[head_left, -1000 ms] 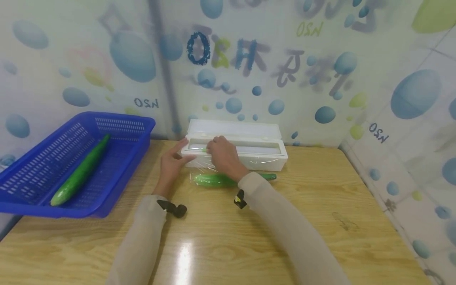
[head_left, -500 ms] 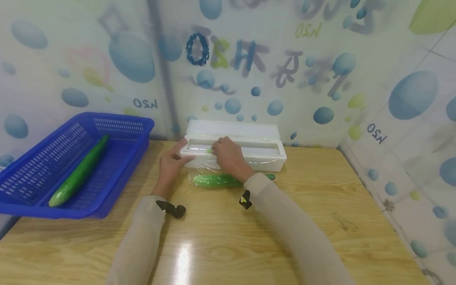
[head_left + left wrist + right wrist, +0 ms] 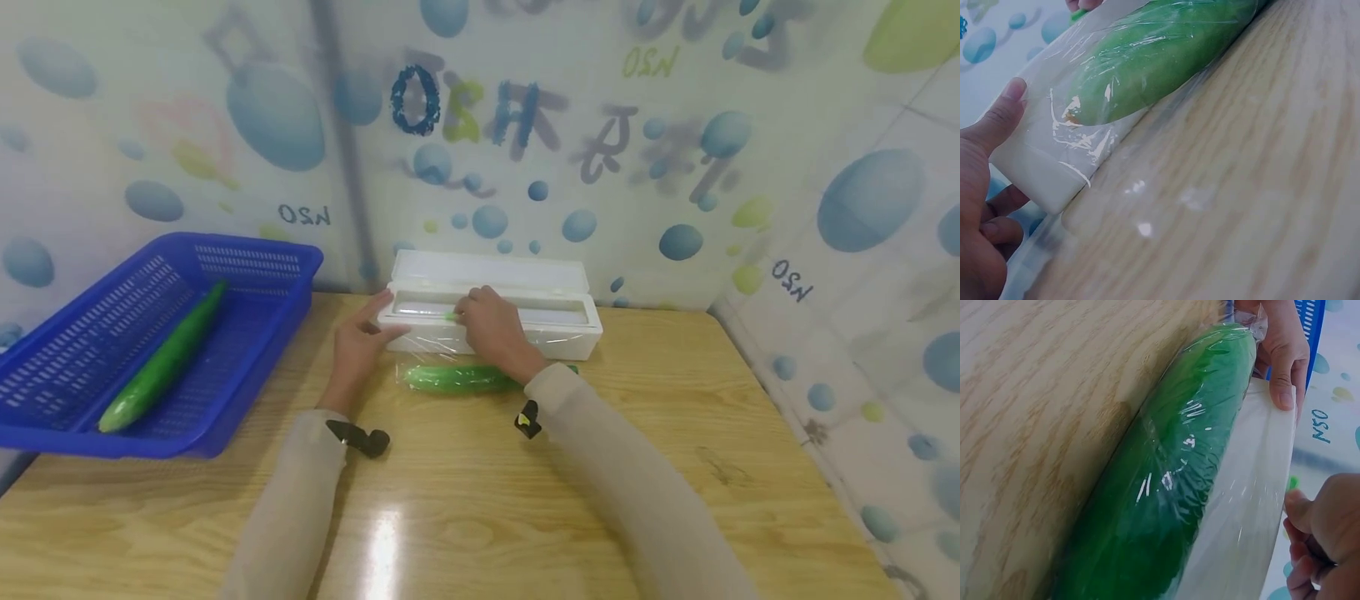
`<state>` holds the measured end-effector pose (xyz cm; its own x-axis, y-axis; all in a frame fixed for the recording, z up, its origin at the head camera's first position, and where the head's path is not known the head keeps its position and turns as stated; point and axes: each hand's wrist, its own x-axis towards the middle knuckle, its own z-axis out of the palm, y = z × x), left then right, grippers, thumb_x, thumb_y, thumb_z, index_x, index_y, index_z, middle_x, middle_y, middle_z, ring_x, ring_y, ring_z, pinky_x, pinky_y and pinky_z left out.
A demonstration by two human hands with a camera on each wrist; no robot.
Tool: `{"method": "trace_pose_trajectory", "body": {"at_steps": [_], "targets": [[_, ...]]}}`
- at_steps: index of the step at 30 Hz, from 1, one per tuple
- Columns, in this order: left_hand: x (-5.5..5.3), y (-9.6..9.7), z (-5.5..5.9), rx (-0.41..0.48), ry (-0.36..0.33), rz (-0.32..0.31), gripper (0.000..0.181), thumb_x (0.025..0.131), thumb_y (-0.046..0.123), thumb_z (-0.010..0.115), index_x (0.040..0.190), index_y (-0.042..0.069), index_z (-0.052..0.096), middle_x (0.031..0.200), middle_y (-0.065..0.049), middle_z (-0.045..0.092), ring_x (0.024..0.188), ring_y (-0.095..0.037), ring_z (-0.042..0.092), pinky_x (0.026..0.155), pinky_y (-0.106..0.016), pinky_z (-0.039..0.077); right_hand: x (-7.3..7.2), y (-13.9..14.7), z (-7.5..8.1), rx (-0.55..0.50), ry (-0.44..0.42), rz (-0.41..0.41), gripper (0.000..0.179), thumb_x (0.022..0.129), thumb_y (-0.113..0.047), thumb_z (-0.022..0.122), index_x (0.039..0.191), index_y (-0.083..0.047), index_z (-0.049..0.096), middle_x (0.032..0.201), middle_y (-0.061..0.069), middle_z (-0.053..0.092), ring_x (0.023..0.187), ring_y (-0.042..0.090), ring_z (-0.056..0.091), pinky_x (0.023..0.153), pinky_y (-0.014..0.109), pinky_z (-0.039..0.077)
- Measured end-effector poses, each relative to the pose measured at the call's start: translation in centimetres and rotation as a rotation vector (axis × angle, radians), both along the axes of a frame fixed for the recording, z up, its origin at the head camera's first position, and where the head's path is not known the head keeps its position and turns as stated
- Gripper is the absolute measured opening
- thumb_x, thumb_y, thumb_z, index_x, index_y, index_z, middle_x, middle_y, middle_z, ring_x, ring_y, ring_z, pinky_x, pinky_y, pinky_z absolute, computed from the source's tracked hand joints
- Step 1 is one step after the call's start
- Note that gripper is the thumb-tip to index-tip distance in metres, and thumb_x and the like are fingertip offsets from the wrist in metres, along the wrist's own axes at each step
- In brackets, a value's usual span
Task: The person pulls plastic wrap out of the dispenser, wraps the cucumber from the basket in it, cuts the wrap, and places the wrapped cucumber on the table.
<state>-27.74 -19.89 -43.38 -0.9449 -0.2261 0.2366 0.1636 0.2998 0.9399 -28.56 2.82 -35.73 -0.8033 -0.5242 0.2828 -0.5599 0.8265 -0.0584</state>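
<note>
A white cling film box [image 3: 562,342] stands at the back of the table with its lid raised. My left hand [image 3: 356,354] grips its left end, thumb on the front face and fingers round the side, as the left wrist view shows. A small green slide cutter [image 3: 450,317] sits on the box's front edge. My right hand [image 3: 492,329] pinches it, fingers curled. Clear film hangs down from the box over a cucumber [image 3: 450,379] lying in front. In the right wrist view the film covers this cucumber [image 3: 1172,462] closely; my right forearm hides part of it in the head view.
A blue plastic basket [image 3: 317,267] stands on the left, holding one unwrapped cucumber [image 3: 165,358]. Behind the box rises a wall [image 3: 630,225] with bubble patterns, and another wall borders the table [image 3: 450,517] on the right.
My right hand has slid a short way to the right along the box's front edge, taking the green slide cutter with it. My left hand stays on the box's left end.
</note>
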Motion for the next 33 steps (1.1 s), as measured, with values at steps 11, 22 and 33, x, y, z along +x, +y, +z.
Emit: {"method": "trace_pose_trajectory", "body": {"at_steps": [11, 22, 33], "targets": [[0.0, -0.2, 0.1, 0.014, 0.005, 0.000, 0.064, 0.068, 0.045, 0.083, 0.127, 0.036, 0.060, 0.136, 0.022, 0.050, 0.074, -0.017, 0.046, 0.059, -0.022, 0.039, 0.0, 1.3, 0.0, 0.015, 0.020, -0.002, 0.018, 0.094, -0.013, 0.060, 0.108, -0.011, 0.070, 0.097, 0.002, 0.062, 0.092, 0.018, 0.054, 0.065, 0.027, 0.052], [0.1, -0.2, 0.0, 0.014, -0.007, 0.004, 0.065, 0.068, 0.045, 0.083, 0.128, 0.036, 0.059, 0.136, 0.022, 0.049, 0.074, -0.017, 0.046, 0.060, -0.022, 0.040, 0.1, 3.2, -0.1, 0.019, 0.025, -0.024, 0.018, 0.093, -0.012, 0.061, 0.108, -0.012, 0.071, 0.098, 0.002, 0.063, 0.092, 0.019, 0.055, 0.067, 0.028, 0.053], [-0.1, -0.4, -0.2, 0.011, 0.011, -0.004, 0.066, 0.067, 0.046, 0.082, 0.128, 0.036, 0.059, 0.136, 0.023, 0.048, 0.072, -0.019, 0.046, 0.060, -0.022, 0.040, 0.0, 3.6, -0.3, -0.021, 0.058, -0.010, 0.015, 0.092, -0.013, 0.062, 0.104, -0.011, 0.071, 0.093, 0.002, 0.063, 0.089, 0.019, 0.055, 0.067, 0.030, 0.053]]}}
